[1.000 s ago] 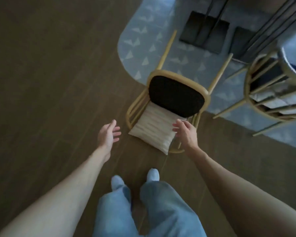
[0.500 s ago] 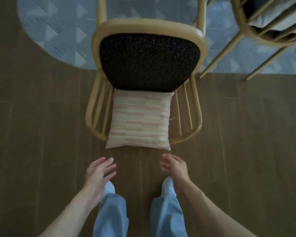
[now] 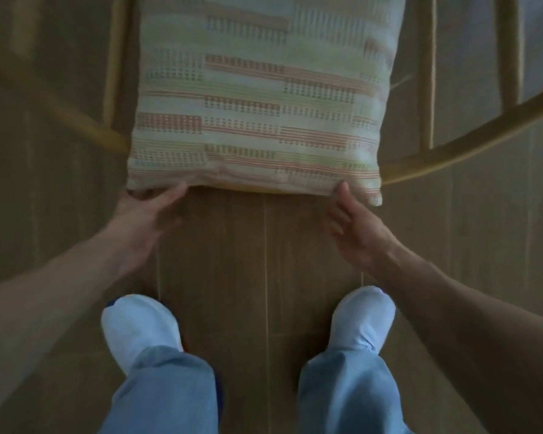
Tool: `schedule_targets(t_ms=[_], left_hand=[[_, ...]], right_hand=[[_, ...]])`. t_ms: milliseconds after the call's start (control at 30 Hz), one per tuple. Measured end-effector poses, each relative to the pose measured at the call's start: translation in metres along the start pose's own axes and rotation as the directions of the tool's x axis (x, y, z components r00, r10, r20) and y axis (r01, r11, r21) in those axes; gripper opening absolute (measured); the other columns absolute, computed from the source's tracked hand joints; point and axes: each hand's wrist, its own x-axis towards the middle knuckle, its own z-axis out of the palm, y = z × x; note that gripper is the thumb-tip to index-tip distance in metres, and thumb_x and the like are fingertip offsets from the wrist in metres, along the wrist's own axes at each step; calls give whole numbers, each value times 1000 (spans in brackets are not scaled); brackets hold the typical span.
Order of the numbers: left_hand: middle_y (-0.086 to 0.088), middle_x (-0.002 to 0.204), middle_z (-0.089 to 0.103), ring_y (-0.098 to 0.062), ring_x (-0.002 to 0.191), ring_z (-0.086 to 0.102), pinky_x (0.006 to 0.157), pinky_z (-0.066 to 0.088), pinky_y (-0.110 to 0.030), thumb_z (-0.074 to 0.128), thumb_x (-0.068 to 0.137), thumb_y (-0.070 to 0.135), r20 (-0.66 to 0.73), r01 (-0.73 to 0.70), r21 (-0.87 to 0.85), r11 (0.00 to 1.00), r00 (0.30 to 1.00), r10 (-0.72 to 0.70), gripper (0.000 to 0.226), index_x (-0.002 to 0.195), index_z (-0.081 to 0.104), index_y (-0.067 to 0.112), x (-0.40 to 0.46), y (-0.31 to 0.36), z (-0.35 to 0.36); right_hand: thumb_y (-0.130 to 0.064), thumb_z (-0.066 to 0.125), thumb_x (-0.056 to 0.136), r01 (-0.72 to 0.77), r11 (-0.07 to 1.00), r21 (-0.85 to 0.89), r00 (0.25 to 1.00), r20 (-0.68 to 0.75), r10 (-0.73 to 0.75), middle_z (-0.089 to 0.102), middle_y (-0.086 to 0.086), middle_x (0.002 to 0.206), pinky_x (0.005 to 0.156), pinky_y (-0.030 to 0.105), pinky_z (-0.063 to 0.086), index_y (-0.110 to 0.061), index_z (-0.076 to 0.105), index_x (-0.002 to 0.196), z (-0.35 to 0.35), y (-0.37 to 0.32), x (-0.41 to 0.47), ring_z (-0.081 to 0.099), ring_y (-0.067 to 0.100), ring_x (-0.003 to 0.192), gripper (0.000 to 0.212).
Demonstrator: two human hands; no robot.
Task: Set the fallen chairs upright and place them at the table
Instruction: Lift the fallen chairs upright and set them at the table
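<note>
The chair (image 3: pixel 470 145) runs off the top edge, seat and legs out of sight, its curved back rail hidden under the cushion (image 3: pixel 257 98). Left hand (image 3: pixel 138 227) is blurred, fingertips tucked beneath the cushion's corner; probably gripping, hard to say. Right hand's (image 3: pixel 355 233) fingertips (image 3: pixel 344 189) meet the hem, contact unclear.

The wooden chair (image 3: pixel 470 142) lies fallen on its curved back; a striped cushion (image 3: pixel 257 98) rests on it.

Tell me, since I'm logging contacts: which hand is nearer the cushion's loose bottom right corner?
Right. The right hand touches the cushion edge just left of that corner; the left hand is at the opposite bottom corner.
</note>
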Motion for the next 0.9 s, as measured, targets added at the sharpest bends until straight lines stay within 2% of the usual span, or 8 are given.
schedule_targets(t_ms=[67,200,267,467,633,733,833,900], left_hand=[[7,135,66,-16,123,63,86,57,-40,81,73,24,-25,-86,17,996,996,87,84,148,45,20,23,1,-13],[4,131,69,-16,115,69,84,62,-35,73,80,13,70,-173,12,985,983,172,68,144,53,20,41,5,-15],[0,135,67,-18,118,67,92,58,-35,65,87,4,110,-156,-12,988,982,156,60,144,54,18,34,9,-11],[-4,129,70,-14,111,70,85,60,-26,65,84,0,0,-74,-88,993,997,74,61,143,52,8,-56,36,-4],[-3,113,77,-18,100,75,78,63,-31,71,82,2,13,36,-41,998,999,-36,44,124,63,10,-190,85,1],[-7,114,76,-25,104,73,79,63,-39,79,73,10,-49,83,13,996,995,-82,53,124,64,7,-257,111,0],[-10,108,77,-27,95,76,73,63,-39,86,56,19,-114,120,22,992,987,-117,66,118,67,5,-326,165,-1],[-11,99,79,-26,87,77,75,62,-42,90,48,24,-107,136,37,990,986,-131,71,112,68,3,-363,199,-1]], right_hand=[[-28,71,89,59,997,40,998,10,-59,66,-12,87,54,15,40,-27,73,96,-11,-10,19,42,4,66,7],[-21,74,80,85,993,83,995,44,-89,74,-4,116,100,32,48,-25,70,113,-13,-15,29,66,16,110,33],[-18,74,78,84,991,108,996,1,-85,75,-1,118,105,36,49,-21,70,116,-4,-18,18,69,16,114,39],[-19,75,81,33,999,10,993,-110,-32,78,-4,107,95,33,54,-22,69,116,2,-45,-67,72,11,103,36],[-20,79,79,-51,998,-39,968,-247,40,79,0,99,71,28,59,-16,71,109,7,-87,-194,76,10,83,31],[-25,84,69,-69,994,-85,945,-324,38,76,5,90,48,23,53,-11,70,106,15,-112,-264,73,13,67,42],[-32,90,58,-104,985,-141,921,-388,42,77,4,87,48,24,51,-10,71,106,38,-157,-346,69,13,67,56],[-33,92,55,-129,980,-154,917,-394,59,76,1,74,45,22,50,-8,73,101,54,-182,-388,66,9,51,56]])
